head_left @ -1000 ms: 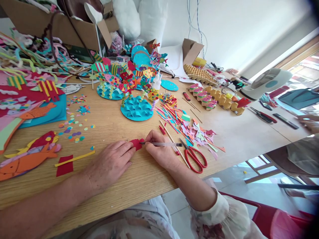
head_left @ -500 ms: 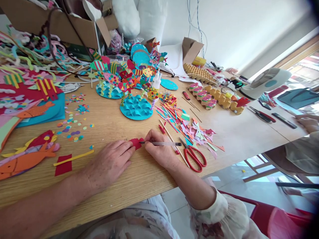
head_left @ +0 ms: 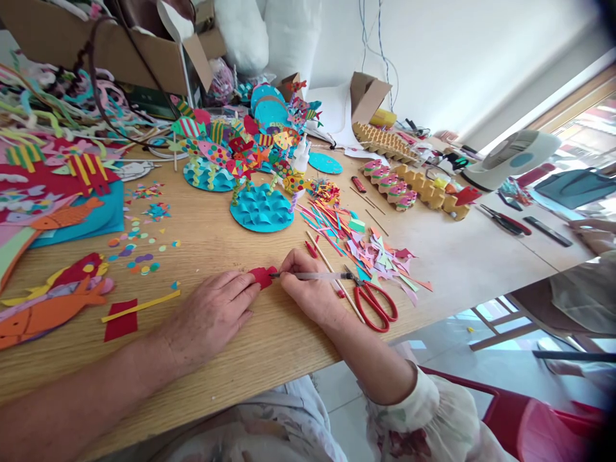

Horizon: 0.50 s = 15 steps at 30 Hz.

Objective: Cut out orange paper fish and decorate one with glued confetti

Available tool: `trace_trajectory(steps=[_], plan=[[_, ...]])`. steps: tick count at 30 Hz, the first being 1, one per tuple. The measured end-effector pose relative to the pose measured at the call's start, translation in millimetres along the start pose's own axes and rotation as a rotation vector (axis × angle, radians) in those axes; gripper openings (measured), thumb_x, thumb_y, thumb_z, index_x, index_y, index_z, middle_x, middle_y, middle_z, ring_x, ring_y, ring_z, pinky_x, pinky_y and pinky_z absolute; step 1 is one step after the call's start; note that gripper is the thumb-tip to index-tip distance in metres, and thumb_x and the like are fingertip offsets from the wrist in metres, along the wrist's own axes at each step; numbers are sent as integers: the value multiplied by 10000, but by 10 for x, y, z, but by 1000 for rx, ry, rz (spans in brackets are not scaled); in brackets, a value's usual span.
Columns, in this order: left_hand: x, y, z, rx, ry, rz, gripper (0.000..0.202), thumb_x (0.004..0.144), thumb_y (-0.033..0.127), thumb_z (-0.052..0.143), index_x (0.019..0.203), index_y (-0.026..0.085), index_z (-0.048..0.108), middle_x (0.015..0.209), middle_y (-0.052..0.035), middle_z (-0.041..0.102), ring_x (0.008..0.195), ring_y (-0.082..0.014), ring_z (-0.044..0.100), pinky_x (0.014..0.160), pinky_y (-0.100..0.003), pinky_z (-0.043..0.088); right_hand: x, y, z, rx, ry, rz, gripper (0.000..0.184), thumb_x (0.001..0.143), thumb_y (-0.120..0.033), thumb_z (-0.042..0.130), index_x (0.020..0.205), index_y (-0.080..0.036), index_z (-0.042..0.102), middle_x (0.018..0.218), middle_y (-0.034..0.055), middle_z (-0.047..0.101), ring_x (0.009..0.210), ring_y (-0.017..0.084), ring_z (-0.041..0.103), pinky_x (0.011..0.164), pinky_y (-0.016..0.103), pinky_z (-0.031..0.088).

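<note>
My right hand [head_left: 308, 285] is closed round a clear-barrelled pen [head_left: 317, 276], its dark tip against a small red paper piece [head_left: 262, 278] on the wooden table. My left hand [head_left: 216, 314] lies palm down with fingers together, their tips holding the left end of the red paper against the table. Part of the paper is hidden under these fingers. Just right of my right hand lie red-handled scissors [head_left: 375, 307] and a thin wooden stick [head_left: 330, 260]. A red paper square [head_left: 120, 324] with a yellow strip [head_left: 142, 306] across it rests left of my left hand.
Blue round bases [head_left: 262, 212] with paper fish stand beyond my hands. Paper scraps [head_left: 380, 253] are heaped to the right, coloured dots [head_left: 139, 250] to the left. Orange paper fish [head_left: 52, 314] lie at far left. Egg-carton pieces [head_left: 428, 189] stand farther right. Another person's hand [head_left: 597, 234] is at the right edge.
The pen's rear end has tipped slightly, while its tip stays at the red paper. The whole view has shifted a little; both hands hold nearly the same place.
</note>
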<state>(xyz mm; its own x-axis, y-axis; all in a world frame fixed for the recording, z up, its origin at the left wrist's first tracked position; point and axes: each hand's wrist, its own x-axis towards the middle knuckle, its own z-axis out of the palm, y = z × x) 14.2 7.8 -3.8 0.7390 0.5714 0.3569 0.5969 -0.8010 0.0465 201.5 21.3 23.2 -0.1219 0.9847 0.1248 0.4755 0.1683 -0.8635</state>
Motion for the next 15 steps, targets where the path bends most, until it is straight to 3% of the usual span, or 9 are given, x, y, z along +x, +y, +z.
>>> trace_trajectory(steps=[15], plan=[[18,8,-31,-7,-36,-15,293,819,144,505,1096,111,596,1067,-108,630,984,-252,552,861,-404,489,-9,4,40,5,-26,-14,100,659,-114,451,614,-202,458,548,-57,472,488,89,426,444,195,313]])
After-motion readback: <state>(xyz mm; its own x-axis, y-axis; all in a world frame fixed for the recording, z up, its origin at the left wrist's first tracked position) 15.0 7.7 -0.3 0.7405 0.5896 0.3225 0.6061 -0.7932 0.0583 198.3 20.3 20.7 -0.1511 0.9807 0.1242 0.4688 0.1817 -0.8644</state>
